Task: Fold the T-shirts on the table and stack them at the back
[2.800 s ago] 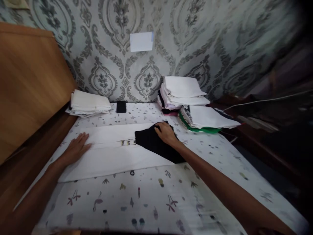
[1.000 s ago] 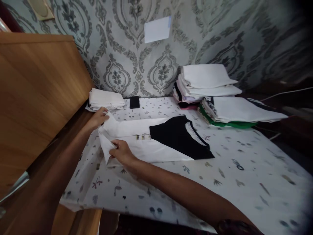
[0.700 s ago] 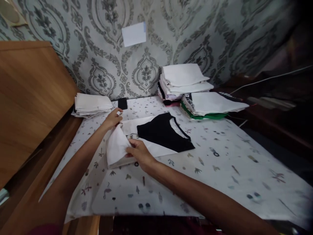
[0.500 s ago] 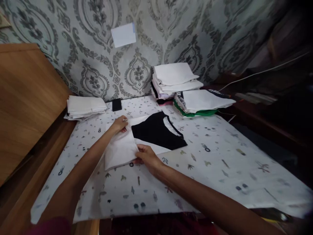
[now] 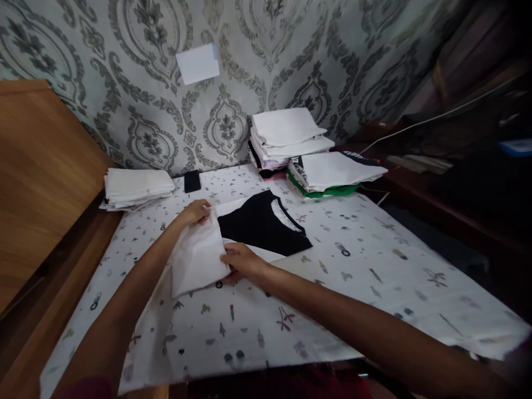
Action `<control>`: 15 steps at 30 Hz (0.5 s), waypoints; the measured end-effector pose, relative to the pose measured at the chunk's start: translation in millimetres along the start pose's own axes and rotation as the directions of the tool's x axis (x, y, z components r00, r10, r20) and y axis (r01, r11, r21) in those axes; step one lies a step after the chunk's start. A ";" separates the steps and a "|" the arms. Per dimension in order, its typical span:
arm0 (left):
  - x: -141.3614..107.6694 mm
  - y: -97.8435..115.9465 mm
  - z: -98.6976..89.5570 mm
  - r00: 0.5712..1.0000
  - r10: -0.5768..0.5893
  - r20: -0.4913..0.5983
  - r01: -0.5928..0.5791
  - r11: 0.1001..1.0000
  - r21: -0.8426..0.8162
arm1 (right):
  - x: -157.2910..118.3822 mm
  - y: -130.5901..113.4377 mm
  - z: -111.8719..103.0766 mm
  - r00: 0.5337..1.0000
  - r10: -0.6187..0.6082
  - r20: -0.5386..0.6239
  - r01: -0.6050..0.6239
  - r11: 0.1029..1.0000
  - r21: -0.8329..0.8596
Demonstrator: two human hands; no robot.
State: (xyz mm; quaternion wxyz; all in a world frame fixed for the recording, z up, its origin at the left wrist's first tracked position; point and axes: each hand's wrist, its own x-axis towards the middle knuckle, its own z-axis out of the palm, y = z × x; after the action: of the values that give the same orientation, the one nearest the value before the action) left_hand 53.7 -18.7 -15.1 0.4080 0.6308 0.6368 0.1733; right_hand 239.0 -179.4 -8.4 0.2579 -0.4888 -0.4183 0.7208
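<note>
A white and black T-shirt (image 5: 266, 224) lies partly folded in the middle of the table, its black neck part pointing right. Its white lower part is doubled over on the left. At the far corner of that fold, my left hand (image 5: 197, 213) pinches the cloth between thumb and fingers. My right hand (image 5: 243, 261) grips the near corner of the same fold, thumb on top and some fingers hidden underneath. Between the two hands the folded edge runs across the shirt, slightly raised.
A patterned cloth covers the table (image 5: 332, 310). White folded clothes (image 5: 139, 185) lie at the back left beside a black phone (image 5: 192, 181). Two stacks stand at the back right: a taller pile (image 5: 288, 133) and a lower pile (image 5: 336, 172). A wooden panel (image 5: 45, 183) borders the left.
The view has shifted slightly, so everything sits a little further left. Both hands keep hold of the fold, whose edge looks a bit more lifted.
</note>
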 end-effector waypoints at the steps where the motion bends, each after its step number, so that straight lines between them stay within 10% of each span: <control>1: 1.8 0.6 0.6 1.000 -0.001 -0.010 0.001 1.000 0.011 | -0.3 0.4 0.4 0.999 -0.027 0.018 0.027 0.999 -0.024; 15: 7.8 6.2 3.5 0.997 -0.069 -0.043 0.070 0.997 0.037 | -0.1 0.8 -3.6 0.992 -0.040 0.118 0.052 0.994 -0.100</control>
State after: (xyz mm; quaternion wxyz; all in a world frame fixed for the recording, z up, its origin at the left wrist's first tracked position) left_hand 61.4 -11.4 -15.0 0.3883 0.6122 0.6699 0.1598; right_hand 242.4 -178.6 -9.6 0.2245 -0.4491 -0.4803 0.7192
